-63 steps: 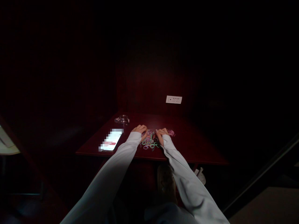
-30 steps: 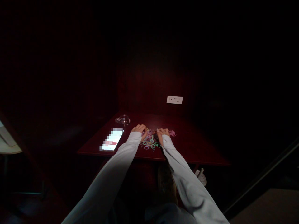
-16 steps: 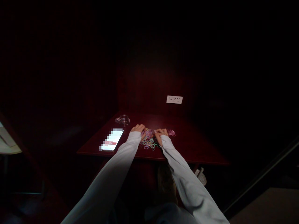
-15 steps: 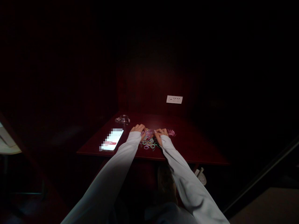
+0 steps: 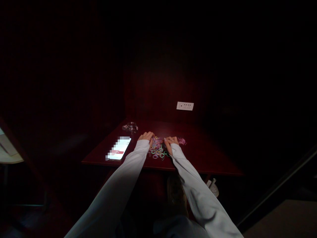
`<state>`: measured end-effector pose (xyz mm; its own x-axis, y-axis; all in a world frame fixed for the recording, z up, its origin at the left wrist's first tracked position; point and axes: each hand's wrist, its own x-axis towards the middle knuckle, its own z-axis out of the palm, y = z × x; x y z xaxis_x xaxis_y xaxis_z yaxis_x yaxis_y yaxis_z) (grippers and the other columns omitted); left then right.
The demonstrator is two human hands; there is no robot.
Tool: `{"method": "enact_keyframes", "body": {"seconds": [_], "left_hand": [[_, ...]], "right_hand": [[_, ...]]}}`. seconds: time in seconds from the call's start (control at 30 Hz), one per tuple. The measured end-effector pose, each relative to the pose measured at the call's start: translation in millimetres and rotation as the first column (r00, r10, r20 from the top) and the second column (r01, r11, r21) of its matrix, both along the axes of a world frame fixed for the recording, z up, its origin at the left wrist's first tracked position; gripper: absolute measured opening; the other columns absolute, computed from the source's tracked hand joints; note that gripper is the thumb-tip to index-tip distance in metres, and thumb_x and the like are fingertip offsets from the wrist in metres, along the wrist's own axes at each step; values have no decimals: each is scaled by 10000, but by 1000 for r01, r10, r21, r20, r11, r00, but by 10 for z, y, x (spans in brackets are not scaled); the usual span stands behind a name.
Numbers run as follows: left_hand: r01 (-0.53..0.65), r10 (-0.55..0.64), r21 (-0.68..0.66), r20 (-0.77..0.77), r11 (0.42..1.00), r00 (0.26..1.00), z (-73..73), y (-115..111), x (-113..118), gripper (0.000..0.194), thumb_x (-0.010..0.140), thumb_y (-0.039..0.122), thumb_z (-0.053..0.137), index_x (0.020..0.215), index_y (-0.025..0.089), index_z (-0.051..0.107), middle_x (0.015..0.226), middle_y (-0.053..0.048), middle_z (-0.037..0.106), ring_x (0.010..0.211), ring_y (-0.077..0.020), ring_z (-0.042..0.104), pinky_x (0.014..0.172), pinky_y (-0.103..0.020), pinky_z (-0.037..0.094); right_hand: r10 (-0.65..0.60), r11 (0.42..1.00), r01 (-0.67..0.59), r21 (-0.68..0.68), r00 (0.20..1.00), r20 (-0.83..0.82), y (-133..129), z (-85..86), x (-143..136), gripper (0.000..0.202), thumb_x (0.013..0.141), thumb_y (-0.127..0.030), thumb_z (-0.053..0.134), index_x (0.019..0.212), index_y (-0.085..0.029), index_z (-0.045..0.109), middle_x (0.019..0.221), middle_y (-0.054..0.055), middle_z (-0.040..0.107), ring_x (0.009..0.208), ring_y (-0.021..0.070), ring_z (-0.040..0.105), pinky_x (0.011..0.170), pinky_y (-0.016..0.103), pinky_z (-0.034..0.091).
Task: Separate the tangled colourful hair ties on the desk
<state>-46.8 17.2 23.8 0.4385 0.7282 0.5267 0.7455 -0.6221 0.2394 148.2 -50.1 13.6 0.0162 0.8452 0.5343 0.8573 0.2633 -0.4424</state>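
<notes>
Small coloured elastic hair ties (image 5: 156,153) lie in a loose pile near the table's front edge, pink and purple ones mixed with green and yellow. At the left side of the pile rests my left hand (image 5: 146,136), its fingers bent downward and apart from the thumb. My right hand (image 5: 171,141) is over the right side, with thumb and fingertips drawn together among the ties. Whatever those fingertips hold is too small to make out. Just beyond the right hand is a separate pink cluster of ties (image 5: 182,141).
A lit phone (image 5: 120,148) lies on the dark red table (image 5: 198,155), left of my hands. Behind it stands a small clear container (image 5: 132,126) with pale pink bits beside it. A white socket panel (image 5: 185,106) is set in the back wall.
My fingers have shifted slightly over the pile, and a bit more of the ties shows between the hands. The arms, phone and container have stayed in place.
</notes>
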Motion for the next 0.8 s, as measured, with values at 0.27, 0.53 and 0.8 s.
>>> {"method": "enact_keyframes", "body": {"seconds": [0.27,0.53,0.8], "left_hand": [[118,-119,-10,-5,993,993,22,-51,18,46,959,216,606,973,245,639,1129,-23,722,1065,-222,610,921,-334,452],[178,-179,48,19,983,984,-60,-4,45,68,908,179,651,873,229,682,1206,-18,735,1073,-219,604,943,-351,472],[214,-212,31,-59,976,976,-8,-36,32,77,904,249,685,980,238,679,1234,-20,722,1083,-233,598,945,-362,457]], "right_hand": [[-29,1000,29,-11,999,17,55,-41,28,536,1118,-442,344,963,-307,839,1066,52,741,1078,237,508,1004,386,422],[-47,998,48,-33,998,33,48,-46,40,527,1115,-463,347,1011,-307,839,1082,59,735,1111,241,502,1006,380,423],[-41,999,42,-31,999,25,52,-57,36,499,1111,-418,376,976,-310,844,1086,50,744,1114,246,506,1001,384,430]]}}
